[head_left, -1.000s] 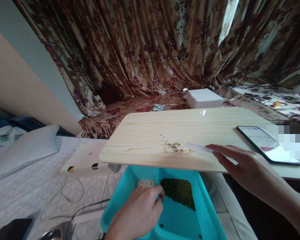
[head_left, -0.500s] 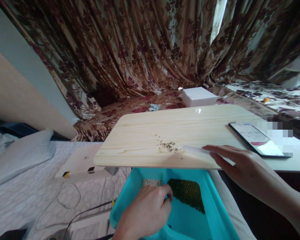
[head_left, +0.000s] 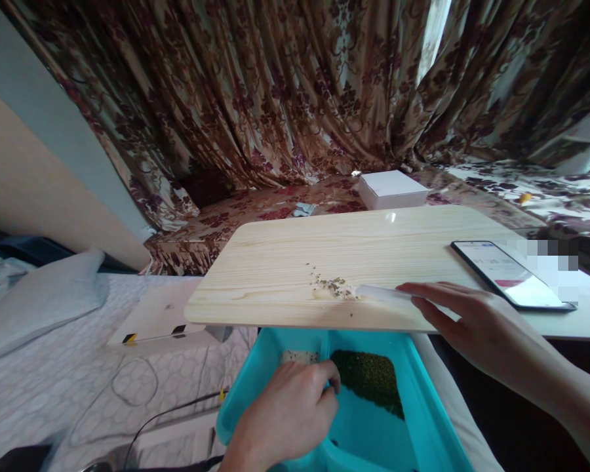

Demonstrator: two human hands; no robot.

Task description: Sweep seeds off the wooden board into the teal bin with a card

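Observation:
My left hand is curled over the near rim of a turquoise plastic tray, its fingers closed on the edge beside a heap of green mung beans. A smaller patch of pale grains lies at the tray's far left. My right hand rests flat on the light wooden board, fingers pressed on a thin white card. The card's left edge touches a small scatter of beans on the board.
A smartphone with a lit screen lies on the board at the right. A white box sits behind the board on patterned fabric below floral curtains. Left of the tray are a flat white box, a dark cable and a quilted bed cover.
The view shifted a little. Both hands stay almost where they were, the right on the card, the left on the tray rim.

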